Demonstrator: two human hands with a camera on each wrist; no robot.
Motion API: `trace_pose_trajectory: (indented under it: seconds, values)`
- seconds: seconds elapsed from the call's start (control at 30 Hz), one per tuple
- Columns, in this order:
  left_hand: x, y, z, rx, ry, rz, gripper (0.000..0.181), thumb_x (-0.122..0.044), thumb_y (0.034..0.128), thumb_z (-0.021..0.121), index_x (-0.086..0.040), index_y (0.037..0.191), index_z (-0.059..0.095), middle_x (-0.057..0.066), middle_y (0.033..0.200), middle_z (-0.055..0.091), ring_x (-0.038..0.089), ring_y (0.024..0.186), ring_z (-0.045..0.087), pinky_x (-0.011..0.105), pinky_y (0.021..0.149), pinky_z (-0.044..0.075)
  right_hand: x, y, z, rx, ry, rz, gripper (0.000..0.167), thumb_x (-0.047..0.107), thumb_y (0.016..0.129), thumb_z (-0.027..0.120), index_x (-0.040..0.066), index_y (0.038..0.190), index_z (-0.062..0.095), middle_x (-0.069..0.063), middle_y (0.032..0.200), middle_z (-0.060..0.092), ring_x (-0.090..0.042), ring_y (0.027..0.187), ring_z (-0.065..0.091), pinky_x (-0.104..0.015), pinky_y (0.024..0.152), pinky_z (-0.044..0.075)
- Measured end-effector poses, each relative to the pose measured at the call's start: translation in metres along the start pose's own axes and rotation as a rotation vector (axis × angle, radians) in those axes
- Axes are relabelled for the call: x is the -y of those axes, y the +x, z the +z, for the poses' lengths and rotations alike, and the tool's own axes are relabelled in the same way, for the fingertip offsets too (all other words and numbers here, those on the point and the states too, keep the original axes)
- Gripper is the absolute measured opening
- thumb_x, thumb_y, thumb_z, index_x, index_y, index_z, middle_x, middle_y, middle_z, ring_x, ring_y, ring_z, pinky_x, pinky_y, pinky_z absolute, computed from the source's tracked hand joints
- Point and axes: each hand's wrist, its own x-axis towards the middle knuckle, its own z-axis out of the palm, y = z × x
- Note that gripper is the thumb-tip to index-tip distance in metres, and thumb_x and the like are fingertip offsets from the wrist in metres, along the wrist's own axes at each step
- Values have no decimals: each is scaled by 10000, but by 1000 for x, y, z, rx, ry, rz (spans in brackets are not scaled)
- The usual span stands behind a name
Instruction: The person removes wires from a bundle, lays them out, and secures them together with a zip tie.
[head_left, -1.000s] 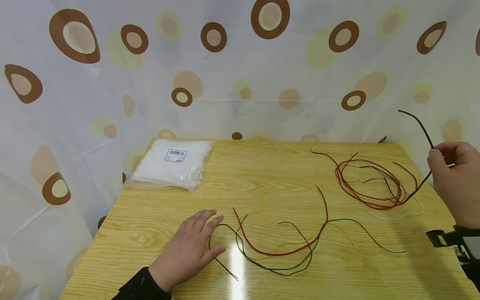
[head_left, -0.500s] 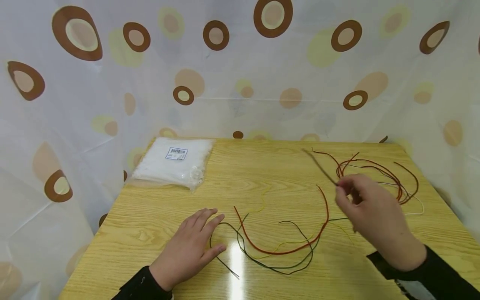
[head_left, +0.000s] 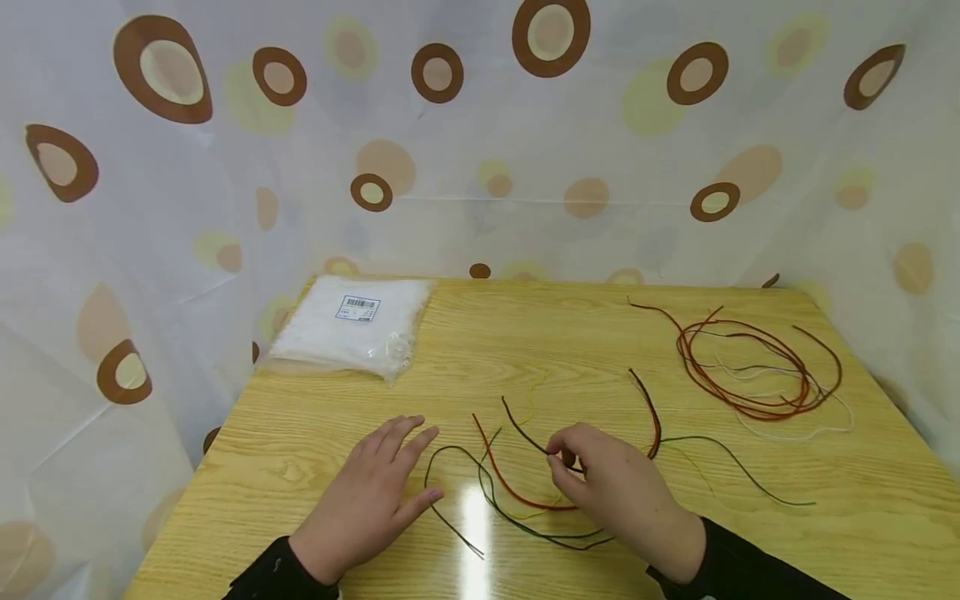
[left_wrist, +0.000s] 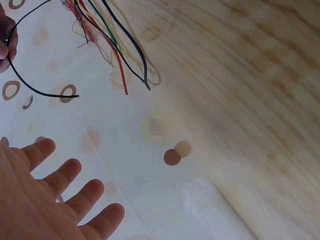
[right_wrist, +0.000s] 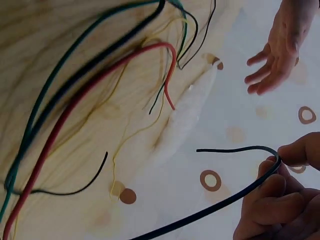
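HIDDEN, head: right grip (head_left: 626, 492) covers parts of near red wire (right_wrist: 47, 148) and black wire (right_wrist: 215, 207) | CUT, right wrist: black wire by bottom edge, right grip by right edge | CUT, left wrist: left grip (head_left: 367, 496) by left and bottom edges | CUT, head: black sleeves (head_left: 281, 575) by bottom edge | TOO SMALL, head: print on label (head_left: 358, 308) of bag (head_left: 345, 340)

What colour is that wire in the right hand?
The wire in the right hand is black, clearest in the head view.

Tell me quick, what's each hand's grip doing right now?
Left hand: open, holding nothing.
Right hand: closed, its grip pinching a black wire.
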Motion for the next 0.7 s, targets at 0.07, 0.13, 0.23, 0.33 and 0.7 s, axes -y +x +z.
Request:
trace_pose_trajectory:
  seconds: [0.07,0.13,0.23,0.33,0.7]
  values:
    - [1,0,0,-4,-3,0,678,-484,1012,657,-137,1567,479,128,1589,469,369,1462,456,590,1128,456,2,-2,7,26,-4,-38,92,121,955,751,203,966,709,118,841,606,37,628,435,-180,531,369]
    - [1,0,1,-9,-6,2,675,-482,1012,656,-140,1566,480,124,1588,470,368,1459,459,589,1125,457,5,-4,14,55,-9,-82,88,127,956,753,204,971,713,118,862,643,33,674,503,-180,551,410]
    - [1,1,2,-19,-15,7,667,-476,1012,658,-145,1565,485,122,1583,474,369,1451,466,589,1121,459,8,-8,23,115,-15,-122,40,164,971,745,190,977,717,114,894,676,21,733,578,-189,582,460]
    - [1,1,3,-26,-22,11,665,-475,1007,665,-148,1560,493,121,1577,481,371,1444,475,588,1118,461,10,-11,30,167,-14,-135,18,186,984,731,169,990,733,101,920,692,14,762,606,-205,614,500]
    - [-3,3,4,-12,-33,16,664,-465,1010,665,-147,1564,484,117,1579,478,366,1461,455,586,1133,448,6,-16,38,258,-17,-137,51,216,985,728,175,987,758,100,889,694,25,757,599,-221,629,513]
